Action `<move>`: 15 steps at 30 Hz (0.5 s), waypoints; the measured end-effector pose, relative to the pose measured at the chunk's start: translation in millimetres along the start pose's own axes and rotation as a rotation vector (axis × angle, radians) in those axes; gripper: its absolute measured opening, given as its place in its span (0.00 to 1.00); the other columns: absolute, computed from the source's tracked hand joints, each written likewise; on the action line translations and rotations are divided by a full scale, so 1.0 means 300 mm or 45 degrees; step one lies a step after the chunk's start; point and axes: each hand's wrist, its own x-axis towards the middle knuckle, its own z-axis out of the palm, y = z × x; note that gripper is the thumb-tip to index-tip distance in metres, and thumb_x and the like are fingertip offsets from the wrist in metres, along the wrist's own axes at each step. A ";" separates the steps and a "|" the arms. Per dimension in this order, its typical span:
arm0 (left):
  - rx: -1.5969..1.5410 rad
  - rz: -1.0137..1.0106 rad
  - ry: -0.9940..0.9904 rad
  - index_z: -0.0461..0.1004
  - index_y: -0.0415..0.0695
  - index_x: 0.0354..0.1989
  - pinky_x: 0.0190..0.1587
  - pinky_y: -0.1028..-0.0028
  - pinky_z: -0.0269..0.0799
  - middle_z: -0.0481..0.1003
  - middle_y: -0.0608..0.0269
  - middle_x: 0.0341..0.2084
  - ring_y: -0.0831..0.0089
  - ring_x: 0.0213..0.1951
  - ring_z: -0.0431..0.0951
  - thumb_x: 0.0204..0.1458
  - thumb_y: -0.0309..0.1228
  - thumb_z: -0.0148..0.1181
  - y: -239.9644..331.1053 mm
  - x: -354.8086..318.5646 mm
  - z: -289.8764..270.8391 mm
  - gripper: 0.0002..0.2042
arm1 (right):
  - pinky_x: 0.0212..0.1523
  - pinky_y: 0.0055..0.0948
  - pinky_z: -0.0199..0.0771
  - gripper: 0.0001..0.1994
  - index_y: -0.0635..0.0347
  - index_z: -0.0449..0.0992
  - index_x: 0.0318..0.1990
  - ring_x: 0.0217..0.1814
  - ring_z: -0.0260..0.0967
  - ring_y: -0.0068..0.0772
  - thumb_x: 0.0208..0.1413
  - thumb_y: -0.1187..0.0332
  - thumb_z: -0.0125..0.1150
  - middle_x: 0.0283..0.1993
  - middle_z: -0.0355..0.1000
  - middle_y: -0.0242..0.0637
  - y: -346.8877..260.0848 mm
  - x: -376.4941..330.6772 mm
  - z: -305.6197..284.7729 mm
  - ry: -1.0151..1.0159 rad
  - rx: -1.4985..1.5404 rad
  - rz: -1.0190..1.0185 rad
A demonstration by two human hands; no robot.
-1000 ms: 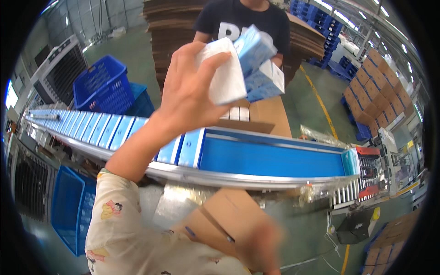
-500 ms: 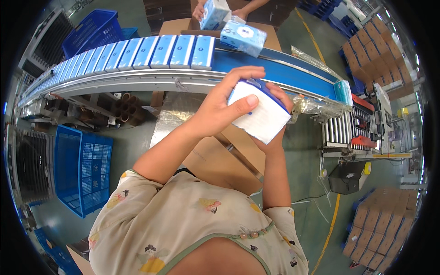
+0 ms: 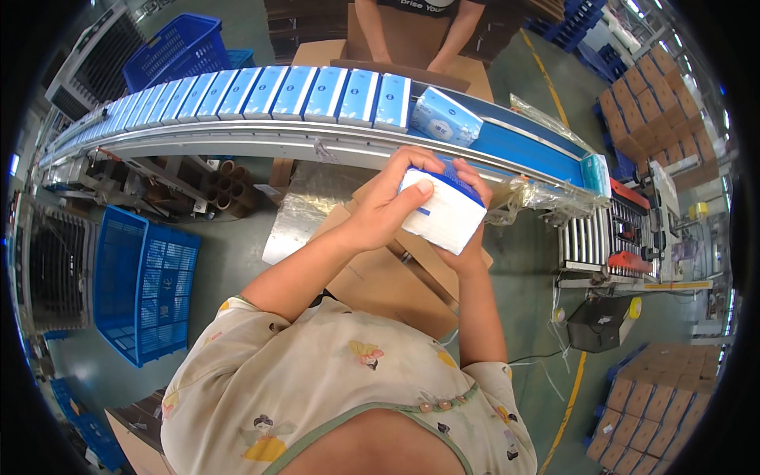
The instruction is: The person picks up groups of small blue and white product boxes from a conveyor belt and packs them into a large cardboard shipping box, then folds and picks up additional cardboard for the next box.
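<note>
Both my hands hold one soft tissue pack point(image 3: 447, 214) above the near side of the conveyor. It is wrapped in clear film, with a white side facing me and a blue edge at the far side. My left hand point(image 3: 386, 202) grips its left side, thumb lying across the white face. My right hand point(image 3: 473, 186) wraps the right side, its fingertips over the far edge and its palm partly hidden beneath. Beyond them, a row of blue-and-white tissue packs point(image 3: 324, 95) stands on the belt. Another pack point(image 3: 446, 117) lies tilted at the row's right end.
Across the conveyor point(image 3: 526, 150), a co-worker's hands reach into an open carton point(image 3: 412, 71). Another carton point(image 3: 380, 289) stands open below my hands. A teal pack point(image 3: 595, 174) sits at the belt's right end, by a roller machine point(image 3: 629, 226). A blue crate point(image 3: 162, 289) stands left.
The co-worker's hands have gone down into the carton, and the pack tilted above the belt now rests on it. The row reaches farther right. My hands, still on the pack, are slightly lower.
</note>
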 end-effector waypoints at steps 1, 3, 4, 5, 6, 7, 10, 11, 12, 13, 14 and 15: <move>-0.005 0.002 -0.005 0.62 0.39 0.43 0.55 0.70 0.52 0.63 0.57 0.42 0.68 0.50 0.60 0.52 0.30 0.45 -0.006 -0.002 -0.005 0.12 | 0.59 0.40 0.54 0.46 0.54 0.52 0.52 0.63 0.49 0.48 0.22 0.64 0.78 0.56 0.52 0.46 -0.002 0.000 0.007 0.001 -0.001 -0.011; -0.004 0.014 -0.013 0.62 0.39 0.43 0.54 0.71 0.53 0.62 0.58 0.41 0.69 0.48 0.61 0.52 0.29 0.45 -0.013 -0.007 -0.018 0.11 | 0.59 0.39 0.54 0.46 0.54 0.52 0.52 0.63 0.49 0.47 0.22 0.64 0.78 0.56 0.52 0.46 -0.006 0.000 0.022 0.003 -0.007 -0.032; 0.002 0.024 -0.016 0.62 0.39 0.43 0.54 0.71 0.53 0.62 0.58 0.41 0.69 0.48 0.61 0.51 0.29 0.44 -0.015 -0.010 -0.025 0.11 | 0.59 0.39 0.55 0.46 0.54 0.52 0.52 0.63 0.49 0.47 0.22 0.64 0.78 0.56 0.52 0.46 -0.007 -0.001 0.029 0.003 -0.009 -0.030; 0.007 0.034 -0.020 0.62 0.39 0.43 0.54 0.71 0.53 0.62 0.58 0.41 0.70 0.48 0.61 0.51 0.28 0.44 -0.015 -0.013 -0.033 0.11 | 0.59 0.39 0.55 0.46 0.54 0.52 0.52 0.63 0.49 0.46 0.22 0.64 0.78 0.56 0.52 0.46 -0.006 -0.003 0.036 0.004 -0.011 -0.029; 0.019 0.022 -0.018 0.62 0.39 0.42 0.55 0.70 0.52 0.63 0.57 0.42 0.69 0.49 0.60 0.51 0.30 0.43 -0.012 -0.015 -0.041 0.12 | 0.59 0.39 0.55 0.46 0.54 0.52 0.52 0.63 0.49 0.46 0.22 0.64 0.78 0.56 0.52 0.46 -0.005 -0.004 0.045 0.006 -0.017 -0.027; 0.030 0.010 -0.017 0.63 0.39 0.42 0.56 0.69 0.50 0.64 0.57 0.42 0.68 0.51 0.60 0.50 0.31 0.43 -0.009 -0.018 -0.048 0.12 | 0.59 0.38 0.55 0.46 0.54 0.52 0.52 0.63 0.49 0.46 0.22 0.64 0.78 0.56 0.52 0.46 -0.004 -0.005 0.055 0.009 -0.015 -0.027; -0.039 -0.110 0.057 0.63 0.39 0.42 0.57 0.67 0.50 0.64 0.57 0.43 0.66 0.52 0.60 0.51 0.33 0.41 0.014 -0.037 -0.059 0.14 | 0.59 0.38 0.54 0.46 0.54 0.52 0.52 0.62 0.50 0.46 0.22 0.64 0.78 0.56 0.52 0.45 -0.005 -0.003 0.085 0.002 -0.017 -0.032; -0.078 -0.163 0.093 0.63 0.39 0.42 0.57 0.67 0.50 0.64 0.57 0.44 0.66 0.52 0.60 0.51 0.33 0.41 0.019 -0.042 -0.065 0.14 | 0.59 0.38 0.54 0.46 0.54 0.52 0.53 0.62 0.50 0.46 0.22 0.64 0.77 0.56 0.52 0.45 -0.014 0.003 0.093 -0.007 -0.032 -0.036; -0.041 -0.143 0.060 0.62 0.39 0.43 0.57 0.67 0.50 0.64 0.56 0.44 0.66 0.52 0.60 0.51 0.33 0.40 0.014 -0.040 -0.074 0.14 | 0.59 0.38 0.54 0.46 0.54 0.52 0.53 0.62 0.50 0.46 0.23 0.64 0.77 0.56 0.52 0.45 -0.023 0.008 0.094 -0.014 -0.049 -0.038; -0.003 -0.123 0.028 0.62 0.39 0.44 0.57 0.67 0.51 0.63 0.56 0.45 0.66 0.52 0.60 0.52 0.34 0.40 0.002 -0.037 -0.086 0.15 | 0.59 0.38 0.54 0.46 0.54 0.51 0.53 0.62 0.50 0.46 0.23 0.64 0.77 0.56 0.52 0.45 -0.024 0.012 0.097 -0.020 -0.021 -0.033; 0.035 -0.102 -0.004 0.61 0.38 0.45 0.57 0.67 0.51 0.63 0.56 0.45 0.65 0.51 0.60 0.52 0.34 0.39 -0.003 -0.034 -0.095 0.15 | 0.59 0.38 0.54 0.46 0.54 0.51 0.53 0.62 0.50 0.45 0.23 0.64 0.77 0.56 0.52 0.45 -0.023 0.015 0.099 -0.027 0.007 -0.028; -0.026 -0.163 -0.012 0.60 0.39 0.47 0.57 0.67 0.51 0.62 0.55 0.46 0.64 0.52 0.60 0.51 0.35 0.41 -0.002 -0.034 -0.101 0.17 | 0.59 0.38 0.54 0.46 0.55 0.51 0.53 0.62 0.50 0.45 0.23 0.64 0.77 0.56 0.52 0.45 -0.021 0.013 0.104 -0.032 0.031 -0.022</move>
